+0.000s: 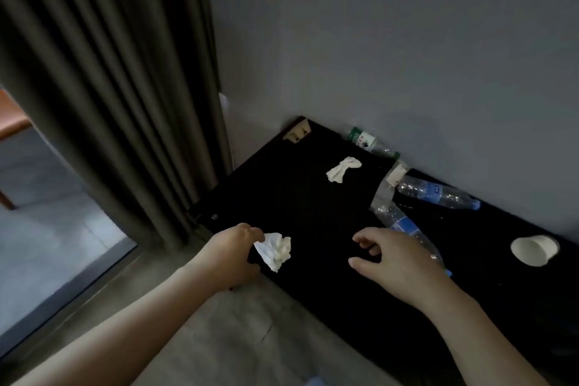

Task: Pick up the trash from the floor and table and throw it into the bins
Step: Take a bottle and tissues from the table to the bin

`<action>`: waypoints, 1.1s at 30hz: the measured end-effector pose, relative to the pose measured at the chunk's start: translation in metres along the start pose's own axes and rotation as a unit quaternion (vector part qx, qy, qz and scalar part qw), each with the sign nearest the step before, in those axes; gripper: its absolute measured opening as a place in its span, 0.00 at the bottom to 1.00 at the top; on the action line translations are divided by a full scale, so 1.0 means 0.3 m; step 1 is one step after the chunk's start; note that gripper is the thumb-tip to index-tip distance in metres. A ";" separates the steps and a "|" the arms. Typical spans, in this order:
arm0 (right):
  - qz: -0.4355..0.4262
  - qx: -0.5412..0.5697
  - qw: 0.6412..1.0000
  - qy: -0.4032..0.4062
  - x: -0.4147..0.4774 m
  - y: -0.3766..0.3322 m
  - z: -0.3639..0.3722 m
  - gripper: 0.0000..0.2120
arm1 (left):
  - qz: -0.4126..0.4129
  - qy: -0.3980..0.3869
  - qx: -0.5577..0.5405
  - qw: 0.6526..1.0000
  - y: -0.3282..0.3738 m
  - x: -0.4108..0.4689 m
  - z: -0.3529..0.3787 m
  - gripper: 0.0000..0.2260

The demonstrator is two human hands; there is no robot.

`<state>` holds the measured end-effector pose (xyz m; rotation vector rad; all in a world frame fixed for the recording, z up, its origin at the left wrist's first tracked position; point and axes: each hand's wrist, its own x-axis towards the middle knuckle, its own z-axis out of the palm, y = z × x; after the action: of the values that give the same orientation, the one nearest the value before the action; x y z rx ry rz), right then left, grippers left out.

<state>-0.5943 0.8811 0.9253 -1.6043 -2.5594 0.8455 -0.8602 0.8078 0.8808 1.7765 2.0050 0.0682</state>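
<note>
My left hand (230,255) pinches a crumpled white tissue (275,249) at the near left corner of a black table (297,197). My right hand (398,263) hovers open over the table, fingers spread, just in front of a clear plastic bottle with a blue label (404,224). A second crumpled tissue (343,168) lies farther back. A green-labelled bottle (366,139) lies against the wall. Another blue-labelled bottle (438,194) lies on its side at the right. A white paper cup (534,249) lies tipped over at the far right. No bin is in view.
A dark curtain (109,72) hangs at the left beside the table. A grey wall (407,41) runs behind the table. Grey floor (235,338) lies below my arms. An orange chair (12,122) shows at the left edge.
</note>
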 end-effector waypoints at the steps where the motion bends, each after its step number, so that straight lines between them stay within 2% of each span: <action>1: 0.011 0.003 1.000 -0.003 0.007 0.003 0.008 0.22 | 0.006 -0.013 0.001 1.000 -0.011 0.026 0.013 0.22; 9: 0.052 0.040 0.997 -0.027 0.147 0.049 -0.005 0.22 | 0.031 -0.058 0.013 0.998 -0.029 0.242 0.069 0.12; 11: 0.052 0.053 0.997 -0.032 0.194 0.073 -0.010 0.22 | 0.019 -0.069 0.005 0.997 -0.030 0.293 0.085 0.08; 14: 0.057 0.071 0.995 -0.037 0.274 0.114 -0.019 0.22 | 0.000 -0.092 0.009 0.996 -0.025 0.371 0.106 0.08; 16: 0.060 0.081 0.994 -0.040 0.328 0.135 -0.025 0.22 | -0.008 -0.097 0.021 0.995 -0.021 0.418 0.117 0.12; 19: 0.065 0.086 0.993 -0.043 0.391 0.162 -0.034 0.22 | -0.023 -0.095 0.040 0.994 -0.025 0.478 0.144 0.23; 24: 0.077 0.104 0.990 -0.060 0.449 0.208 -0.021 0.21 | -0.057 -0.159 0.047 0.985 -0.061 0.533 0.219 0.32; 29: 0.106 0.116 0.984 -0.086 0.489 0.244 0.014 0.21 | -0.065 -0.178 0.055 0.980 -0.101 0.586 0.283 0.36; 33: 0.125 0.120 0.982 -0.069 0.524 0.253 0.032 0.21 | -0.040 -0.199 0.082 0.976 -0.135 0.642 0.303 0.38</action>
<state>-0.6085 1.0335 0.8409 -1.8710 -2.2535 1.2741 -0.8767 0.9609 0.7278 1.6444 1.8254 -0.4558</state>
